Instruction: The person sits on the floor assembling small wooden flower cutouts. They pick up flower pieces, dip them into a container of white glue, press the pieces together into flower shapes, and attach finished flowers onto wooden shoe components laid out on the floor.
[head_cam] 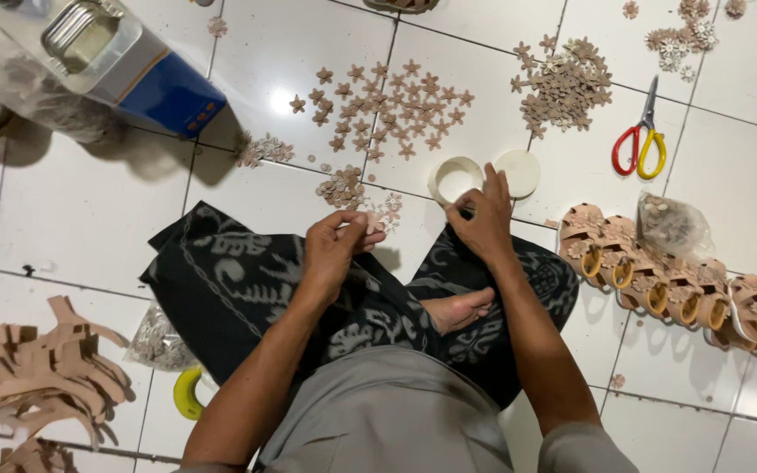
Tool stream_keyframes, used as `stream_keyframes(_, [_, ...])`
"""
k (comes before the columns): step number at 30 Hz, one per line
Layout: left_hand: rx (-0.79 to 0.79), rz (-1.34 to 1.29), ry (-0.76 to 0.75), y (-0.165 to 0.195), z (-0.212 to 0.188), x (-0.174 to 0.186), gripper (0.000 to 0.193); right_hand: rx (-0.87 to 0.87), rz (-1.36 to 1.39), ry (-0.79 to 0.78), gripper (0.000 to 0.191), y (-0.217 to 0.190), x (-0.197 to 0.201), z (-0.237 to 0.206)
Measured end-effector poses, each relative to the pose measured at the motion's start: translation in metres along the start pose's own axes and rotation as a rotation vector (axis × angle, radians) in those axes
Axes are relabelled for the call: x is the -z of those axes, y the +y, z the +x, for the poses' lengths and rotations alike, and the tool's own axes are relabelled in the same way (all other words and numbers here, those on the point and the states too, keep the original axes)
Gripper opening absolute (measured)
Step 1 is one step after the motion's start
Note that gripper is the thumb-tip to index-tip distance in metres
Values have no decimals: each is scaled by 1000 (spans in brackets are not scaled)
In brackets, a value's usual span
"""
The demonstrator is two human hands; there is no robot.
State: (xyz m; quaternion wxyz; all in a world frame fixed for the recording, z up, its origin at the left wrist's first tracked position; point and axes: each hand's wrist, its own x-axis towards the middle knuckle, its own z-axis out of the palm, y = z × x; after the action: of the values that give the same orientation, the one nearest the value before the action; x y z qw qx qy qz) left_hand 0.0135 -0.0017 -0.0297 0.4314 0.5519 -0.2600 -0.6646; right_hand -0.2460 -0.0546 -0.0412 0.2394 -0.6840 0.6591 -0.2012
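Note:
My left hand (333,247) pinches a small pale flower-shaped piece (371,221) between thumb and fingers, above my lap in a dark patterned cloth (238,280). My right hand (482,219) reaches forward with bent fingers, its tips at a small round white container (454,180); the container's white lid (519,172) lies just to the right. Whether the right hand holds anything is hidden. A little heap of pale flower pieces (387,210) lies on the tiles between the two hands.
Brown flower cut-outs are spread on the white tile floor (385,109) and heaped further right (567,83). Red-and-yellow scissors (641,140), a row of tan sandals (676,285), a plastic bag (672,226), a blue-and-silver tin (116,57), tan strap pieces (45,368).

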Motion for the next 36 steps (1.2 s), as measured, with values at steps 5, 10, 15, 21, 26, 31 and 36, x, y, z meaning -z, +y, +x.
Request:
stream_keyframes(5, [-26, -112, -22, -2, -3, -6, 28, 87, 359, 141, 17, -41, 15, -38])
stream_keyframes(10, [-93, -144, -61, -6, -10, -15, 28, 413, 261, 238, 29, -104, 10, -71])
stream_keyframes(15, [-161, -156, -80, -7, -12, -20, 26, 535, 186, 290, 35, -122, 9, -66])
stream_keyframes(21, [-182, -165, -84, -5, -16, -22, 24, 604, 134, 290, 38, -119, 7, -66])
stream_keyframes(26, [-204, -102, -85, 8, -24, -24, 25, 609, 138, 288, 36, -117, 5, -65])
stream_keyframes(31, [-199, 7, -57, 15, -29, -25, 27, 620, 113, 277, 33, -116, 4, -66])
stream_keyframes(36, [-237, 29, -44, 10, -28, -24, 27, 633, 104, 280, 33, -113, 1, -67])
